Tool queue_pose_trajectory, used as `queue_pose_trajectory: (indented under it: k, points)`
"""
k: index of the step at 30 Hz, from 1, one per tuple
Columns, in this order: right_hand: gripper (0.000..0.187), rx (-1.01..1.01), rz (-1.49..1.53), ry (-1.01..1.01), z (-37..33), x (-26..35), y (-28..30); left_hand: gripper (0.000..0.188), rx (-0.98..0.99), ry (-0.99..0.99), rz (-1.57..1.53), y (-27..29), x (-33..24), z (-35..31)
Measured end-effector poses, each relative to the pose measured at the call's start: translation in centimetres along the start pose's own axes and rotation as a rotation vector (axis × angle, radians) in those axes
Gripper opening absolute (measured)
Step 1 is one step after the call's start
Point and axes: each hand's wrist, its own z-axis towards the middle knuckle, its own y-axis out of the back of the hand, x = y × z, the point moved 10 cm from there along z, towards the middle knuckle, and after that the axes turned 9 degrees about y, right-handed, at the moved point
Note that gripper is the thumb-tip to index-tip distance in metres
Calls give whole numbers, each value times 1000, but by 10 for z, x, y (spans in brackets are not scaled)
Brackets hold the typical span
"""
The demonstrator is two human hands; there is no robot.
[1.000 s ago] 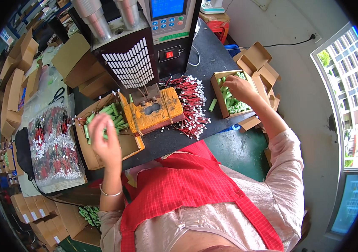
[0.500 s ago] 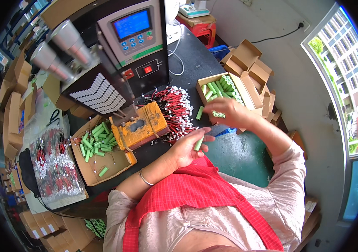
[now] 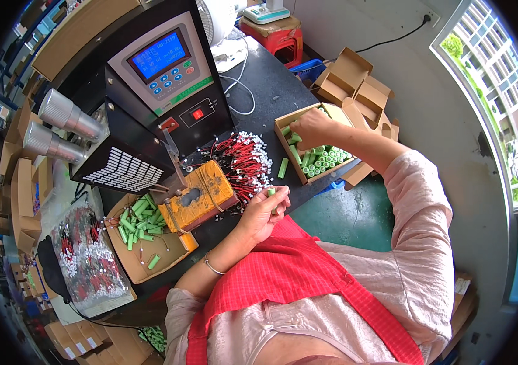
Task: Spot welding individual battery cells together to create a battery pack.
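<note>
My left hand (image 3: 265,214) is closed around a green cylindrical battery cell (image 3: 271,192), whose top shows between thumb and fingers. My right hand (image 3: 318,129) reaches into an open cardboard box (image 3: 303,177) of similar cells (image 3: 326,159). Its fingers bend down among the cells at the box's left side, and the fingertips are partly hidden. One loose cell (image 3: 282,168) lies on the black table just left of that box. To the left of my left hand, a yellow-topped block (image 3: 201,198) sits under the electrodes of a black spot-welding machine (image 3: 149,91).
A cardboard tray (image 3: 143,271) at the left holds more cells, some with wires. Red and black wire leads (image 3: 243,164) with white connectors lie heaped behind the block. Bagged leads (image 3: 85,255) lie further left. Empty cartons (image 3: 347,73) stand behind the box.
My right hand has moved from the box's near edge up into the box. The left hand's fingers have closed round the cell, which now stands more upright. The whole view has shifted slightly.
</note>
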Motion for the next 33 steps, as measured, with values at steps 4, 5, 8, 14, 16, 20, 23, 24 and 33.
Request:
queue_pose_trajectory:
  k: [4,5,8,14,16,20,23,24,33]
  points:
    - [35,-106,69,-60,-4,-8,-4,11,-51,-136,-16,6,-17,11]
    - [35,-141,85,-70,-6,-9,-3,11,-80,-147,-15,8,-21,14]
    - [34,-266,128,-56,-13,-7,8,16,-68,-223,-15,3,-31,20]
    - [29,-583,344,-88,-62,29,61,39,-3,-401,-20,-9,-48,21]
    - [27,-609,421,-48,-68,44,63,38,56,-418,-3,-21,-50,18]
    - [32,-578,850,-112,-73,62,54,37,160,-347,-75,-32,-40,17]
    - [37,-495,940,-116,-72,77,44,31,136,-294,-145,-25,-31,15]
    - [37,-468,997,-96,-74,86,47,31,135,-293,-146,-19,-29,14]
    - [33,-703,407,159,-96,126,86,22,178,-25,-412,-2,6,8]
